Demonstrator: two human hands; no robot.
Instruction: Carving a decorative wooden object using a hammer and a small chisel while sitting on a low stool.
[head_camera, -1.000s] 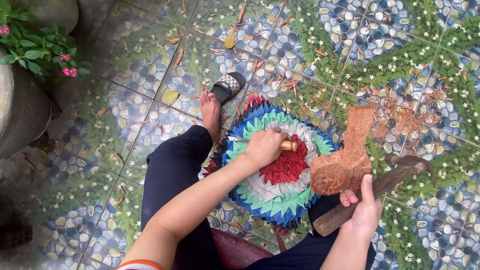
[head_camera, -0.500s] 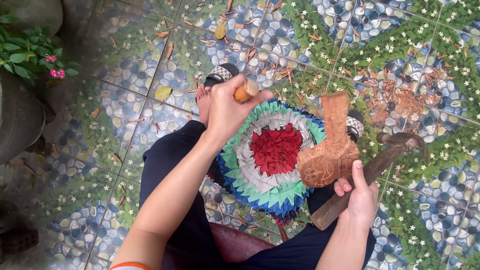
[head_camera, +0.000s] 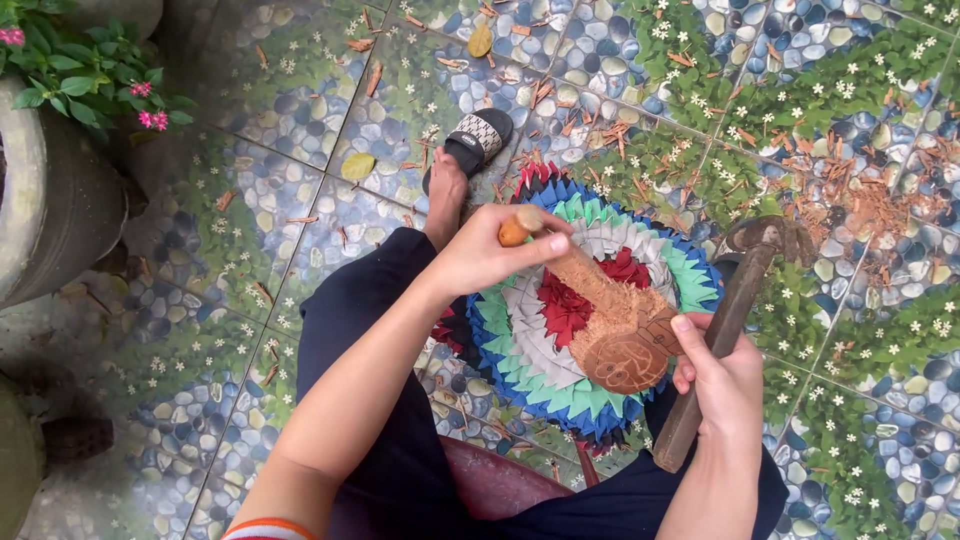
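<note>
My left hand (head_camera: 485, 258) is closed on a small tool with a rounded orange-brown wooden handle (head_camera: 514, 229). It sits at the narrow upper end of a reddish spoon-shaped carved wood piece (head_camera: 615, 330). The piece lies slanted on a round rag mat (head_camera: 520, 350) of red, white, green and blue petals. My right hand (head_camera: 718, 378) grips the dark handle of a hatchet (head_camera: 722, 330), with the thumb against the wide end of the wood piece. The hatchet's head (head_camera: 765, 236) points away from me, over the mat's far right edge.
My leg in dark trousers and a foot in a black sandal (head_camera: 478, 137) lie left of the mat. Wood chips (head_camera: 860, 200) litter the pebble-pattern tiles at upper right. A grey planter (head_camera: 50, 200) with pink flowers stands at left. A dark red seat (head_camera: 490, 480) is under me.
My left hand lifted the small tool off the mat's middle, swung up and left, then came down at the wood piece's narrow end. The wood piece tipped from upright to slanted.
</note>
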